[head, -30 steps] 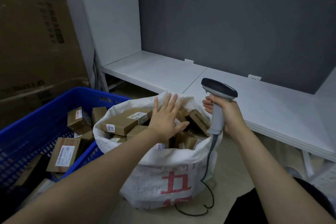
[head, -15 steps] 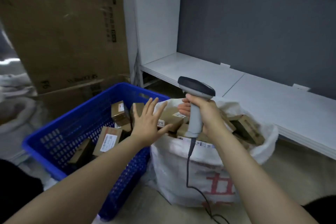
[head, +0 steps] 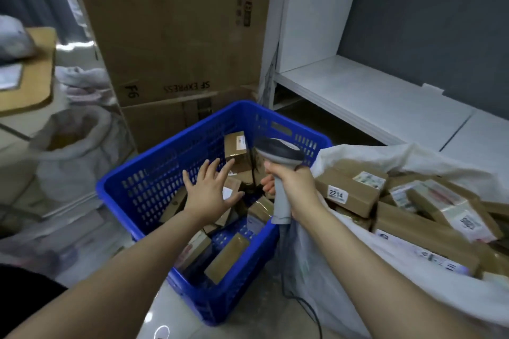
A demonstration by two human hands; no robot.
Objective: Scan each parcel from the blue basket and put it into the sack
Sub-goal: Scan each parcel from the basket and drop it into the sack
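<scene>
The parcels (head: pixel 227 256) left to scan lie loose in the blue basket (head: pixel 143 173). Your left hand (head: pixel 209 192) hovers over the basket's middle, fingers spread, holding nothing, so I judge you are at the pick-up step. Your right hand (head: pixel 293 187) grips the scanner (head: pixel 279 150) above the basket's right side. The sack (head: pixel 385 155), touching the basket's right side, is heaped with boxes. Next, pick one parcel and turn its label towards the scanner. Your hand hides the parcels beneath it, most labels are blurred, and the frame cuts off the sack.

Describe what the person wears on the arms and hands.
The left hand and the right hand are bare: no gloves, rings or wristwatch show. The left forearm and right forearm are bare too; no sleeve reaches into view.
</scene>
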